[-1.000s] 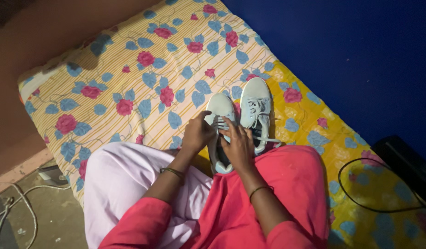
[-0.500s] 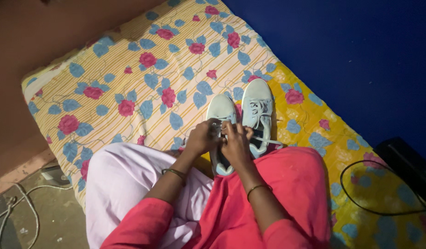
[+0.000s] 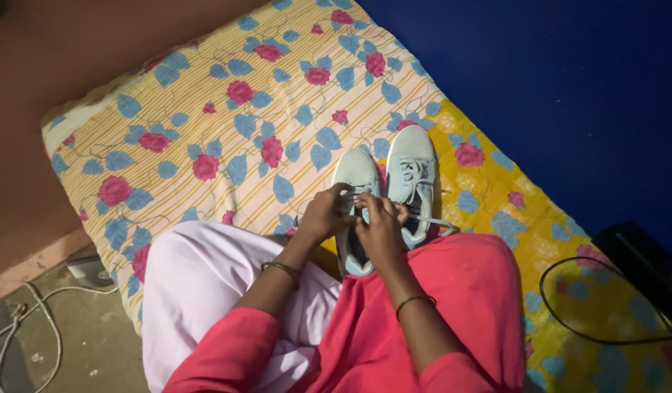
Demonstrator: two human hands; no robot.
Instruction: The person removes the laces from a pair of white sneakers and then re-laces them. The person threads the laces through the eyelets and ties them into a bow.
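On the flowered mattress point(image 3: 205, 124), both the left hand point(image 3: 323, 215) and right hand point(image 3: 380, 225) pinch the laces of the near shoe point(image 3: 355, 175), apparently mid-tying, while the other shoe point(image 3: 412, 156) just beside it lies with its lace trailing loose.

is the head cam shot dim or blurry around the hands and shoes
Head view: dim, warm light; left hand and right hand read dark, slightly soft over the pale left shoe; the floral mattress is brighter; the right edge falls into shadow.
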